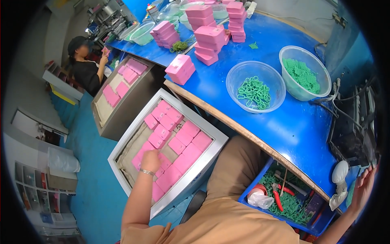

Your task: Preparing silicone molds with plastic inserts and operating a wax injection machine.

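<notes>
Co-worker (87,65): seated far left, handling pink pieces.
Left hand (150,161): fingers curled, reaching down onto the pink flat cases (178,142) in the grey crate (211,156).
Clear bowls: one holds green loops (254,92), the other green tags (302,75), both on the blue table (292,126).
Right hand (362,187): fingers spread at the table's far right edge; whether it holds anything, cannot tell.

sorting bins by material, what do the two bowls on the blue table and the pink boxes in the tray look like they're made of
The two bowls look like clear, glossy plastic: the green pieces inside show through the walls. The pink boxes look like moulded plastic with a smooth, slightly matte finish, though card cannot be ruled out. The tray has a pale grey rim, perhaps painted metal. The left hand rests on the boxes.
</notes>
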The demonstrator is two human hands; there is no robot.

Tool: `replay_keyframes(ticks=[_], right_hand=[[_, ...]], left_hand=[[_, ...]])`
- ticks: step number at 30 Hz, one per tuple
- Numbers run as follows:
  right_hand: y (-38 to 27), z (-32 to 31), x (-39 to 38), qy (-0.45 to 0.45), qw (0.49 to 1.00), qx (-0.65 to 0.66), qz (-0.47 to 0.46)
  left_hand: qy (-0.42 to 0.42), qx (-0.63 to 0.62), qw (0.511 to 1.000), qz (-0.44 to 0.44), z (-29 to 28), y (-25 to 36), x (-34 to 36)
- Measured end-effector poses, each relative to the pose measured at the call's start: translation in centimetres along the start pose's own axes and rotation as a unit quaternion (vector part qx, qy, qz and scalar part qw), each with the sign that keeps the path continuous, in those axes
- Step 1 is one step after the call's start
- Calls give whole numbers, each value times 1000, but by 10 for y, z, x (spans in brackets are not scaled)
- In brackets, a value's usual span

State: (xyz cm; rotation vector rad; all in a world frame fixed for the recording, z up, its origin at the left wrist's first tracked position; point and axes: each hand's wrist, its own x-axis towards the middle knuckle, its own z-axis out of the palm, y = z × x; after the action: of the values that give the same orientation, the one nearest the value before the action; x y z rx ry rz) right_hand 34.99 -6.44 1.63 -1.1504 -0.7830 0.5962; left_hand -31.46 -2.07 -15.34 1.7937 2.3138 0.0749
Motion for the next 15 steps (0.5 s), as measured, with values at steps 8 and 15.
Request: replay_keyframes(ticks=[8,15], right_hand=[[8,21,-35,-213,974,62,45],[25,132,-98,-464,867,-17,183]], left_hand=[[-56,61,996,-20,-36,69,-5],[-204,-592,747,223,-92,242,-59]])
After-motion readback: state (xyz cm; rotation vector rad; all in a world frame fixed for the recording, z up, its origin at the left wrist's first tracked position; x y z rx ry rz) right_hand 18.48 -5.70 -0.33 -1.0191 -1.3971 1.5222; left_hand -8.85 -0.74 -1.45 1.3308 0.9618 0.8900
